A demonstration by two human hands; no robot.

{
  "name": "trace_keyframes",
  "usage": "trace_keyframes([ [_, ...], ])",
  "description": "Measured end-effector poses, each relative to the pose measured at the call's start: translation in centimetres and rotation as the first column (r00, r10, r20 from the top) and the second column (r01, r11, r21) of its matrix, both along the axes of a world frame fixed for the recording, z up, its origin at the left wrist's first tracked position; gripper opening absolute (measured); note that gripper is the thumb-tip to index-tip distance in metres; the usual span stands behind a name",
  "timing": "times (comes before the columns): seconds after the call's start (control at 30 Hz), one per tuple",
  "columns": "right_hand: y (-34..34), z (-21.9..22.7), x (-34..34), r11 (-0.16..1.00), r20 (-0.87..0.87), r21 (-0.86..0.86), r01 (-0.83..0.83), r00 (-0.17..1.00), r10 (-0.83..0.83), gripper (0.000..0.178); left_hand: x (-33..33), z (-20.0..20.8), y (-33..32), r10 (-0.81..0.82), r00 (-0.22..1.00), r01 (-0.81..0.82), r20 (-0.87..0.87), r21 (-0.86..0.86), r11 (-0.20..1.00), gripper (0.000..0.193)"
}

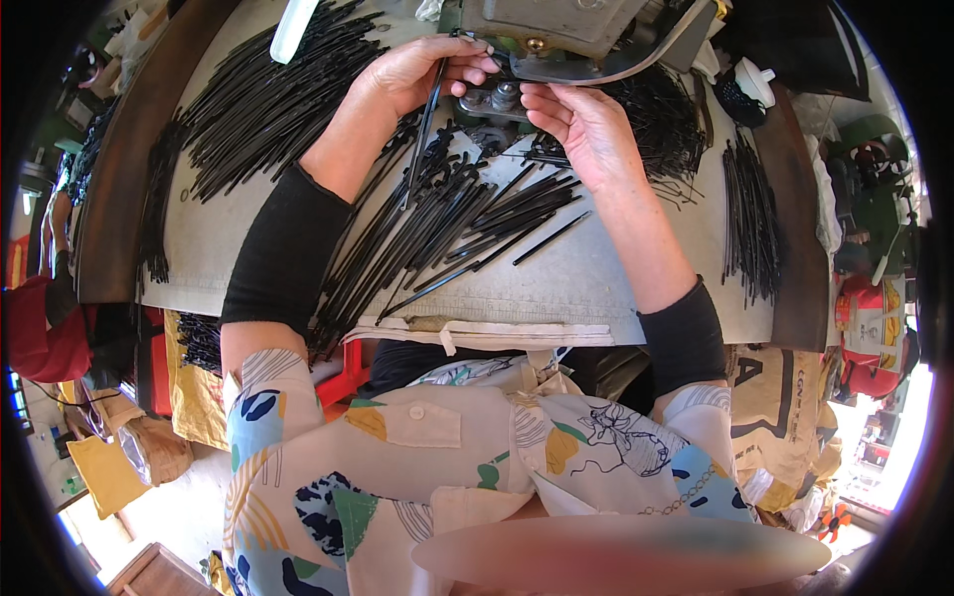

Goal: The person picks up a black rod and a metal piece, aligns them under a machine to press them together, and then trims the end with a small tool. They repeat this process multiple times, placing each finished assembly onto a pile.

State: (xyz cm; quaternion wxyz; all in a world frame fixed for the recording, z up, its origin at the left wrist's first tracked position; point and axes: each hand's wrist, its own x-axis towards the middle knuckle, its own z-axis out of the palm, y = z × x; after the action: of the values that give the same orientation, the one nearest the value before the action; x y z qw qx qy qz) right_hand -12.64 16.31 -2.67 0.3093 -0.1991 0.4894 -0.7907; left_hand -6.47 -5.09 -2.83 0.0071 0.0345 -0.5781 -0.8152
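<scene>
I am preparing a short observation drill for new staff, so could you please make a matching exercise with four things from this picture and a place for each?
Things:
1. Left hand
2. Right hand
3. White strip
4. Black arm sleeves

Places:
A. To the right of the small metal fixture
B. Worn on the forearms
C. To the left of the fixture, beside a long thin black rod that points down toward the person
D. Along the near edge of the table

Right pairs: 1-C, 2-A, 3-D, 4-B.
</scene>
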Motion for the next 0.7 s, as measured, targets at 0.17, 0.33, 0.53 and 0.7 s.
trace_keyframes([
  [0.17, 0.12, 0.14, 0.28, 0.999, -0.014, 0.028, 0.035, 0.999, -0.035, 0.024, -0.11, -0.15, 0.42, 0.002, 1.0, -0.002, 0.004, -0.011, 1.0, 0.02],
  [0.33, 0.06, 0.35, 0.66, 0.999, -0.039, 0.035, 0.037, 0.999, -0.036, 0.024, 0.03, -0.17, 0.15, -0.034, 0.999, 0.034, -0.011, -0.009, 0.999, 0.022],
  [0.53, 0.15, -0.09, 0.37, 1.0, -0.026, 0.012, 0.02, 0.999, -0.019, 0.025, -0.02, -0.27, 0.22, -0.021, 1.0, 0.021, 0.013, 0.007, 1.0, 0.022],
  [0.7, 0.15, 0.11, 0.19, 1.0, -0.019, 0.013, 0.012, 1.0, -0.012, 0.024, 0.59, 0.18, 0.21, -0.022, 1.0, 0.022, 0.0, 0.042, 0.999, 0.023],
])
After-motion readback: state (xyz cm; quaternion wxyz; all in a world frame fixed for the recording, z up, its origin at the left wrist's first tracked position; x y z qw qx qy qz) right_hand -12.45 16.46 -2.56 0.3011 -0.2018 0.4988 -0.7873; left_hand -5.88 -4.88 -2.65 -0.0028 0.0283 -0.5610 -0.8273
